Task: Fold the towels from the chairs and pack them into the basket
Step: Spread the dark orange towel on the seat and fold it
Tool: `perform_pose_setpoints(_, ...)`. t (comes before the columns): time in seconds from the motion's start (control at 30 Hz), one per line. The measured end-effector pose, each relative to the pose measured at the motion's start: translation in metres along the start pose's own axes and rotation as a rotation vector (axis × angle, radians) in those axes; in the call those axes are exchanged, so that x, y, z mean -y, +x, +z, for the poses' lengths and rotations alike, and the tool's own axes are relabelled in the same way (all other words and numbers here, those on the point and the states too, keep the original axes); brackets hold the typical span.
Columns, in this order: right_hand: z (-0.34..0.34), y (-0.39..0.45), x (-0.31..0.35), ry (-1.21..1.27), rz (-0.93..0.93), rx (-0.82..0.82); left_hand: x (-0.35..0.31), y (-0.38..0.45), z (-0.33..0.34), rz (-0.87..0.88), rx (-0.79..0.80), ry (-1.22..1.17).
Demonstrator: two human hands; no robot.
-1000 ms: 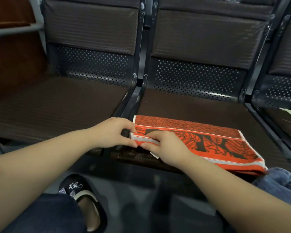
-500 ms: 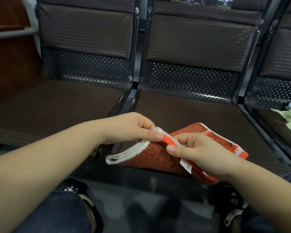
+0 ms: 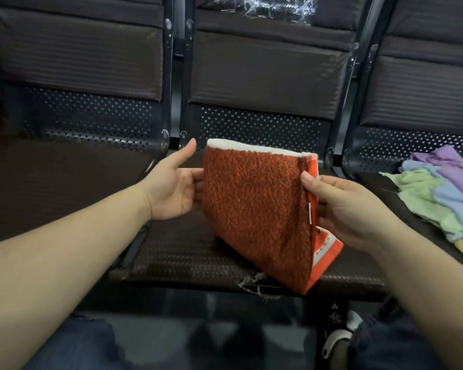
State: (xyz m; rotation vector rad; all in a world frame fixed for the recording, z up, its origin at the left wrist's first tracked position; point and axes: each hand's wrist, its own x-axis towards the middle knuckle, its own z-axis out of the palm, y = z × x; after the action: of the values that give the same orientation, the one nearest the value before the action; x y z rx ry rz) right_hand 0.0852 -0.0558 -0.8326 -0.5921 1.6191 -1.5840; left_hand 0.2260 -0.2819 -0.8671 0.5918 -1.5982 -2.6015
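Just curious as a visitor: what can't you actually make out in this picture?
- Basket: not in the head view at all.
- Left hand's fingers: hidden behind the towel.
- Pastel cloths: cut off by the right edge, so their count is unclear.
- Shoe: dark, partly behind the knee.

We have lifted the folded red towel [image 3: 254, 209] off the middle seat [image 3: 187, 249]; it now stands upright between our left hand [image 3: 171, 188] and right hand [image 3: 340, 204].

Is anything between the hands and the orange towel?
No. Both hands already hold the folded orange towel above the middle seat: the left hand at its left edge, the right hand at its right edge. The basket isn't in view.
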Motion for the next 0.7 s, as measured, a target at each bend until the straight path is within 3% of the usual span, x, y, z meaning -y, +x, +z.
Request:
perform_pose_setpoints(0.33,-0.07,0.016,-0.005,-0.399,0.372,-0.137,0.031,0.063,0.05,-0.126,-0.083,0.265)
perform_pose_setpoints(0.5,-0.079,0.022,-0.018,-0.67,0.704,-0.029,0.046,0.081,0.045,-0.162,-0.192,0.789)
perform_pose_setpoints(0.7,-0.077,0.033,-0.023,-0.694,0.683,-0.151,0.048,0.085,0.048,-0.175,-0.204,1.058)
